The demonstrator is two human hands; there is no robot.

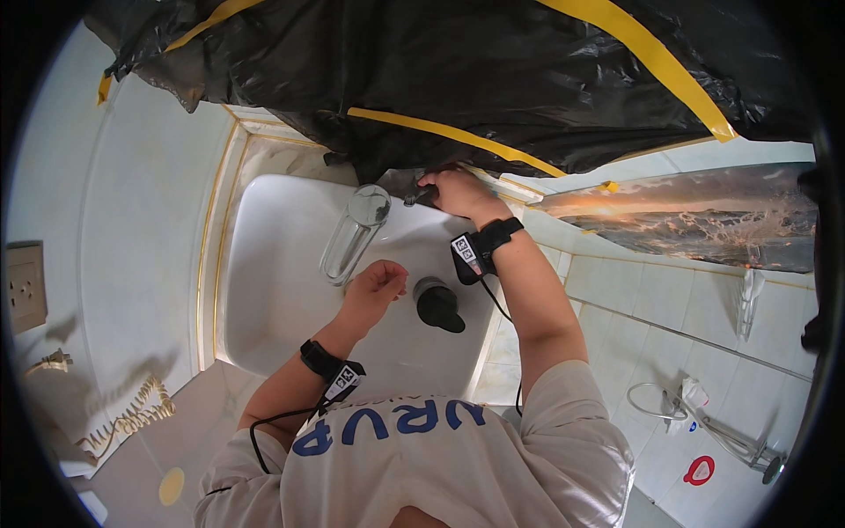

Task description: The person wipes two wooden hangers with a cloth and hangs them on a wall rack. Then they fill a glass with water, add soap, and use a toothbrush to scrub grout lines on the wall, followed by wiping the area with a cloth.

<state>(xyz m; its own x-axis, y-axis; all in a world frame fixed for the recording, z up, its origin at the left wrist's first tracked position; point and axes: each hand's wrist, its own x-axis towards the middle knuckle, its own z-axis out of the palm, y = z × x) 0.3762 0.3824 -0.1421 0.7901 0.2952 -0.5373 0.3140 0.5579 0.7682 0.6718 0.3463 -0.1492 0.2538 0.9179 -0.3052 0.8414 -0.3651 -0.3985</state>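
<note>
A white washbasin (284, 290) lies before me, with a chrome faucet (353, 231) standing at its far rim. Beside the faucet, my left hand (377, 294) hovers over the bowl, fingers curled together with nothing visible in them. Just right of it, a dark cup or bottle with a black lid (438, 307) is inside the basin. My right hand (459, 191) reaches to the back right ledge, under the edge of black plastic sheeting (436, 72). Its fingers are at a small dark, shiny item (417, 197); whether they grip it is hidden.
Yellow tape (455, 137) crosses the sheeting overhead. At left are a wall socket (26, 287) and a coiled cord (132, 419). On the right are a seascape picture (693, 214), a clear wall fixture (748, 303) and a hand shower (733, 442). Both wrists wear strapped, cabled devices.
</note>
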